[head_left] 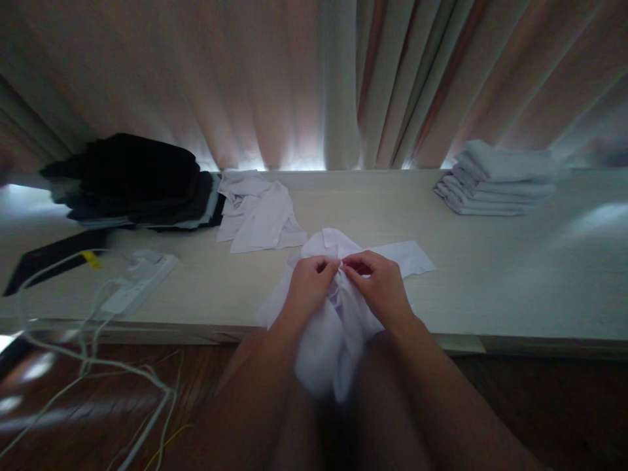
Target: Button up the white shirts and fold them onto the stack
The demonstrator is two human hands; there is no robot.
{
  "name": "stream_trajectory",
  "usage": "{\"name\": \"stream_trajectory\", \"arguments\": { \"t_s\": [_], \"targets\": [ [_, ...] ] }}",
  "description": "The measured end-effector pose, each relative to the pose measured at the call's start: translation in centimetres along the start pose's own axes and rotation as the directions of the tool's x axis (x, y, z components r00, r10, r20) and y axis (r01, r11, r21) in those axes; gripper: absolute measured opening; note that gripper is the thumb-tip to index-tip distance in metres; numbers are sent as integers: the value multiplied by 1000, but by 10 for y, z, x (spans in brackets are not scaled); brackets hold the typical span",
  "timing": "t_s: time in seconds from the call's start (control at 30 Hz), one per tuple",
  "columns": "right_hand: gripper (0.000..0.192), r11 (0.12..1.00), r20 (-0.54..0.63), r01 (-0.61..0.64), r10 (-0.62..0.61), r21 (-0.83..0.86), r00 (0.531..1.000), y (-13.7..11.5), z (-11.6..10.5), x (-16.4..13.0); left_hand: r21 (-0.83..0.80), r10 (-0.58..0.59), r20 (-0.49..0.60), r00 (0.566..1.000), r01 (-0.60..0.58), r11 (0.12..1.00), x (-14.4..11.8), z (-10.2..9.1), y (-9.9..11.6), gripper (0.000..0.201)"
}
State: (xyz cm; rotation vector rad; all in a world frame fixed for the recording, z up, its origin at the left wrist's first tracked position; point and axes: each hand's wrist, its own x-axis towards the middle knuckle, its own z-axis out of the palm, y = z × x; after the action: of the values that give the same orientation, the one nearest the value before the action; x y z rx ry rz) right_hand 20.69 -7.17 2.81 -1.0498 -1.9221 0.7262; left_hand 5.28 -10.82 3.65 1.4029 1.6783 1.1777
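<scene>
At the near edge of a pale table, two bare hands meet over a white shirt. The left hand and right hand sit side by side, knuckles up, fingertips almost touching. Each is closed in a pinch on the cloth near the shirt's upper middle, just below its collar; what exactly lies between the fingertips is too small to make out. The shirt lies partly on the table, beyond and beneath the hands, and partly spills over the edge toward the person's lap, bunched between the forearms. One sleeve or panel spreads flat beyond the right hand.

The shirt looks thin, light and very soft. It will likely sag and crumple wherever it is unsupported, so firmer parts such as the collar, the front edge or the seams seem the best places to take hold.

Beyond the left hand lies a second white shirt, loosely crumpled. Farther left is a pile of dark clothes. Well to the left of the left hand, a white power strip rests on the table, with cables trailing down off the edge. Far beyond the right hand sits a neat stack of folded pale cloths. Pink curtains hang behind the table.
</scene>
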Motion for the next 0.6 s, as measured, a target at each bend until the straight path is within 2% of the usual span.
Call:
{"name": "stream_trajectory", "arguments": {
  "t_s": [0.13, 0.27, 0.6],
  "targets": [
    [8, 999, -7, 42, -42, -26, 999, -2, -1, 0, 28, 23, 24, 999, -24, 999, 0, 0, -2, 35],
    [9, 1000, -8, 24, -24, 4, 1000, -2, 1, 0, 32, 44, 3, 999, -44, 999, 0, 1, -3, 29],
    [12, 996, -35, -3, 6, 91, 999, -1, 3, -1, -85, 30, -70, 997, -36, 996, -1, 9, 0, 24]
  ]
}}
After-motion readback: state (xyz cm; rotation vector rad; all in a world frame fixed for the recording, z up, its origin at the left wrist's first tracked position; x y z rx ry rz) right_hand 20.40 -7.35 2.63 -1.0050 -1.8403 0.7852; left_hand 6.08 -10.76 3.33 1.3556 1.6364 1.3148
